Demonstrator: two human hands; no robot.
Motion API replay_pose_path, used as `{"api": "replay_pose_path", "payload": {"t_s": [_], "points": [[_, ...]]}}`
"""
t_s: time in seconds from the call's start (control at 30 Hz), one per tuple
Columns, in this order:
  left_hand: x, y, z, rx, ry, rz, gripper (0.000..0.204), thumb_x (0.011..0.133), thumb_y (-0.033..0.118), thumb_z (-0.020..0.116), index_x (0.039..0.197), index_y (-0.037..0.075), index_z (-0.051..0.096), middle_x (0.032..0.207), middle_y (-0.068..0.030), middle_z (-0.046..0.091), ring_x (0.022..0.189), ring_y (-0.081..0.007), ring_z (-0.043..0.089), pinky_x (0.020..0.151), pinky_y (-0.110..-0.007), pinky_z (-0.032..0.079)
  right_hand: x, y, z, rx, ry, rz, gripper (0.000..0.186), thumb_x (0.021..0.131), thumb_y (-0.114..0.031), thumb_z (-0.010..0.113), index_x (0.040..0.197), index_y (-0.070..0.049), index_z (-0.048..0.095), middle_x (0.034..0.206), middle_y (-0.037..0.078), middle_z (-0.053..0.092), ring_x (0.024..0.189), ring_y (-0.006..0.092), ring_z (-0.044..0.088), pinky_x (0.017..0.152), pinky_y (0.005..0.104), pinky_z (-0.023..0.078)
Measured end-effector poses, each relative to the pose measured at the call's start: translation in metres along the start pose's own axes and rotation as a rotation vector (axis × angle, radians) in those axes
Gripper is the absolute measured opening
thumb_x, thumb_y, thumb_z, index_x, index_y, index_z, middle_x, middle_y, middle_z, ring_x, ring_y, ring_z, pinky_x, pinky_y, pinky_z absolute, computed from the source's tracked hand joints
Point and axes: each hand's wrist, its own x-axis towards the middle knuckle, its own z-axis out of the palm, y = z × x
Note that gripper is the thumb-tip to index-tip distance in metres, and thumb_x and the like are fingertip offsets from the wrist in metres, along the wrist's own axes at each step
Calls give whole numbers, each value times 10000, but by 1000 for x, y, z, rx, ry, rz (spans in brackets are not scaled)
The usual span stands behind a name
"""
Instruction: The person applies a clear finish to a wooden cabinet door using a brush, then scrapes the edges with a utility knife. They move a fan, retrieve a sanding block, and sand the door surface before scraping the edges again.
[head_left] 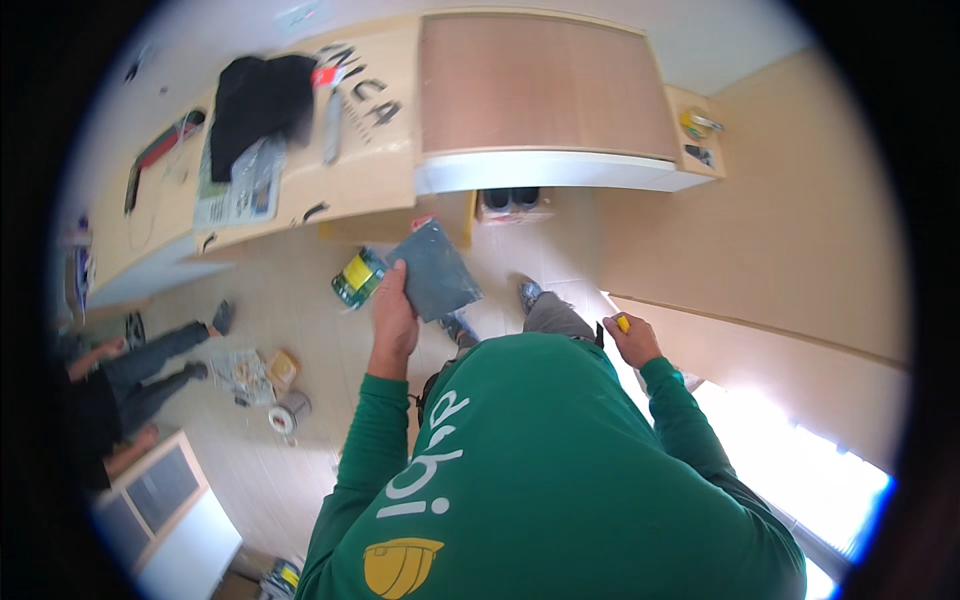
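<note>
My left hand [395,312] grips a flat, dark grey square piece [437,272] by its near left edge, thumb on top. Whether it is a sheet or a thin board I cannot tell. At my right side, my right hand [636,344] is closed around a small yellow-handled tool [623,324]. A dark part sticks out beside that hand, and the tool's exact kind is hidden by my fingers. On the floor just left of the grey piece stands a green can with a yellow label [358,279].
Ahead runs a long wooden cabinet [390,175] with a black cloth [262,105], newspaper and tools on it. A tall wooden panel [760,240] is at my right. Another person [150,355] sits at the left, near a round tin [288,412] and floor newspaper [240,372].
</note>
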Motion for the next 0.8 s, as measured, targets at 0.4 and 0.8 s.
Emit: {"api": "replay_pose_path", "payload": {"t_s": [0.4,0.8], "points": [[49,42,138,105,-11,-4,444,1103,362,520,1341,-3,605,1270,-102,684,1117,-219,676,1001,-374,536,99,-124,-169,712,-17,-364,488,1100,-442,516,1039,-6,725,967,102,739,836,163,694,728,313,585],[112,0,216,34,344,77,329,1093,275,521,1241,3,634,1191,-76,683,1084,-186,653,996,-361,508,327,-85,-160,1835,-372,-61,632,1084,-562,429,1259,27,579,1202,224,687,1104,360,690,980,468,575]]}}
